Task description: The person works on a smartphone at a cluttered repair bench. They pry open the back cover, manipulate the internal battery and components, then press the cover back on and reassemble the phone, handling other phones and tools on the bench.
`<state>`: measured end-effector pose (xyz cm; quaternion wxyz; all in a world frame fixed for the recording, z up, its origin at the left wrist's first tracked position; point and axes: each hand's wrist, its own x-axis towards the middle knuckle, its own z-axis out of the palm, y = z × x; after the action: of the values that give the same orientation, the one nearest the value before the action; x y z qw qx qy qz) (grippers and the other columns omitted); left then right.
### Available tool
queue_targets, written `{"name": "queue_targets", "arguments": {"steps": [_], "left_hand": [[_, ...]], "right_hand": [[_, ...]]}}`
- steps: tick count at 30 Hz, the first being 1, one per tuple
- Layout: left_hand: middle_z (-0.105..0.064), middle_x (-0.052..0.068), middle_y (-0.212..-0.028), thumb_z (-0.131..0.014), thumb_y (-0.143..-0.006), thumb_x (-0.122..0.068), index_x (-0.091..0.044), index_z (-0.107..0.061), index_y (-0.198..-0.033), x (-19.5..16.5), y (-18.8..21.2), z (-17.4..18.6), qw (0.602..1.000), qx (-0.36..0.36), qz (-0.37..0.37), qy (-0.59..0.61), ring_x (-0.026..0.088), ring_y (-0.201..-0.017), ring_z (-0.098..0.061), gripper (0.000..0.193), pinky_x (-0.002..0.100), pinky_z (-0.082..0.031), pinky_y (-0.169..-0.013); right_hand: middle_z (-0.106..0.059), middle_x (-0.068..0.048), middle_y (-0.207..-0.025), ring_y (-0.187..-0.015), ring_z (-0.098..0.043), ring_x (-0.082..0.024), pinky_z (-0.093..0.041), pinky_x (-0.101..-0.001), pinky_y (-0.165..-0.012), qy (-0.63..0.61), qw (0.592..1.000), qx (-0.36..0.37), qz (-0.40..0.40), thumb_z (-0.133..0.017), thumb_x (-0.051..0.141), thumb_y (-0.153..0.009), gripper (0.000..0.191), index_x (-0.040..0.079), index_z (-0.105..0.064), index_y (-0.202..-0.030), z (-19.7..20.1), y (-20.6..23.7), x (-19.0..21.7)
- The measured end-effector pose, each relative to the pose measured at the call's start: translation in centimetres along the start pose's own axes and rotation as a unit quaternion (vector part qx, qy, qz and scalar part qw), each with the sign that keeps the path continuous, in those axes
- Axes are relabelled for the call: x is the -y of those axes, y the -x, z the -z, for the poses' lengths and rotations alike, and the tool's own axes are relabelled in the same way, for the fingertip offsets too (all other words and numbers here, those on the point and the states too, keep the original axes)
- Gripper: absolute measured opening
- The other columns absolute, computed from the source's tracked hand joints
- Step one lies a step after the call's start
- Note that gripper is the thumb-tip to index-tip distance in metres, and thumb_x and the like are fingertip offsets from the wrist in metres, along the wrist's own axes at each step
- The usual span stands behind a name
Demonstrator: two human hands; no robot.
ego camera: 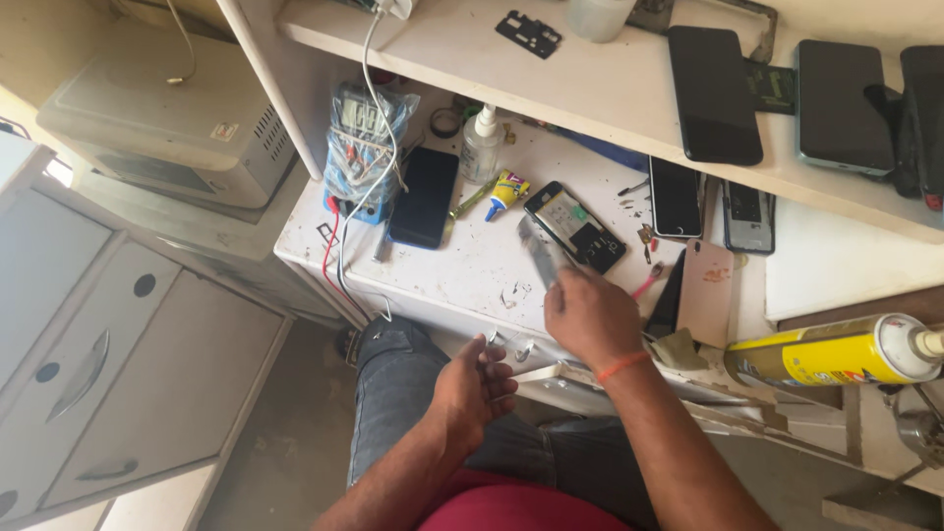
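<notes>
My right hand (590,317) rests on the white workbench (472,265) and grips a flat grey tool (541,252), blurred, whose tip points at an opened phone (575,226) with its insides showing. An orange band is on that wrist. My left hand (474,385) hovers below the bench's front edge, above my lap in grey jeans. Its fingers are curled around a small pale shiny piece (494,344); what the piece is I cannot tell.
On the bench lie a bagged multimeter (359,147) with red and white leads, a black phone (423,197), a clear bottle (480,147), a glue tube (506,192) and a pink phone back (706,290). Dark phones (713,93) sit on the shelf. A yellow spray can (836,349) lies right; a grey cabinet (118,364) stands left.
</notes>
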<state>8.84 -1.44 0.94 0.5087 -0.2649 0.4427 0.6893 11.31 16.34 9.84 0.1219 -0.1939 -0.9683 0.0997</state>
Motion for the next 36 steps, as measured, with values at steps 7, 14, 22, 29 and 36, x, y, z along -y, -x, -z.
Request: {"name": "queue_targets", "arguments": {"steps": [7,14,22,29,36], "left_hand": [[-0.063,0.004,-0.087,-0.053,-0.099,-0.04,-0.007,-0.065,-0.114,-1.3,0.9,-0.6,0.996,0.012,-0.073,-0.047,0.019,-0.079,-0.063,0.038,0.035,-0.05,-0.068],[-0.07,0.005,-0.095,-0.073,-0.089,-0.035,-0.012,-0.064,-0.115,-1.7,1.0,-3.1,0.963,0.027,-0.212,-0.164,0.012,-0.081,-0.065,0.036,0.031,-0.054,-0.065],[-0.065,0.003,-0.063,-0.059,-0.101,-0.038,-0.002,-0.066,-0.085,-2.5,2.5,-4.3,0.939,0.058,-0.289,-0.176,0.01,-0.052,-0.056,0.041,0.026,-0.046,-0.049],[-0.06,-0.005,-0.066,-0.061,-0.102,-0.035,-0.003,-0.072,-0.086,-5.0,1.9,-4.1,0.899,0.049,-0.388,-0.197,0.002,-0.059,-0.049,0.037,0.023,-0.042,-0.051],[-0.066,-0.002,-0.071,-0.059,-0.103,-0.037,-0.002,-0.074,-0.092,-8.1,1.8,-5.0,0.913,0.033,-0.378,-0.148,0.004,-0.062,-0.054,0.04,0.022,-0.047,-0.055]], "right_hand": [[-0.069,-0.018,-0.084,-0.079,-0.067,-0.043,-0.053,-0.0535,-0.069,-0.046,0.998,-0.041,-0.004,-0.06,0.024,-0.094,0.021,0.005,-0.063,-0.085,-0.7,0.7,-0.8],[-0.059,-0.006,-0.069,-0.066,-0.055,-0.019,-0.048,-0.0416,-0.061,-0.338,0.931,0.058,-0.126,-0.06,0.036,-0.103,0.035,0.006,-0.064,-0.086,-1.4,2.1,-2.0],[-0.052,0.006,-0.065,-0.057,-0.05,-0.003,-0.051,-0.0256,-0.047,-0.54,0.811,0.08,-0.21,-0.053,0.039,-0.104,0.039,0.008,-0.061,-0.081,-0.8,3.1,0.1],[-0.046,0.006,-0.063,-0.053,-0.045,-0.003,-0.048,-0.0241,-0.043,-0.503,0.824,0.14,-0.22,-0.055,0.041,-0.102,0.04,0.008,-0.059,-0.08,0.6,5.0,1.9],[-0.041,0.007,-0.064,-0.053,-0.043,-0.002,-0.048,-0.023,-0.041,-0.502,0.824,0.157,-0.21,-0.056,0.044,-0.103,0.045,0.006,-0.055,-0.079,1.0,5.7,2.5]]}}
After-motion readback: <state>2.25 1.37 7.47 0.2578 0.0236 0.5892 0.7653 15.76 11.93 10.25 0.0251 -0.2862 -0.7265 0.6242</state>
